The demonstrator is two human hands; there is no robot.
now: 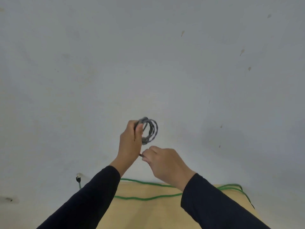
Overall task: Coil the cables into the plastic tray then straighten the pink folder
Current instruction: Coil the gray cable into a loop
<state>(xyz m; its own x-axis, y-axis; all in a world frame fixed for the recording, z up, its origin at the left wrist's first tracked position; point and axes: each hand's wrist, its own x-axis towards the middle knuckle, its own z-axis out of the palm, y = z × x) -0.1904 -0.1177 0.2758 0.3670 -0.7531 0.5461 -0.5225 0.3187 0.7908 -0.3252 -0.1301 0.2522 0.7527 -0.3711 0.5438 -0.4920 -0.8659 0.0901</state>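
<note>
My left hand [131,142] is raised in front of a pale wall and grips a small coil of dark grey cable [151,130], several loops held upright. Just below and to the right, my right hand [162,162] pinches the loose end of that cable [141,155] between its fingertips. A green cable [145,198] lies in long curves across the wooden table [148,214] under my forearms; its black plug [78,179] hangs at the table's far left edge. Neither the plastic tray nor the pink folder is in view.
A grey-white wall [148,63] with small marks fills most of the view. Only the far strip of the table shows, between my dark sleeves. The green cable bunches into loops at the table's right edge [237,187].
</note>
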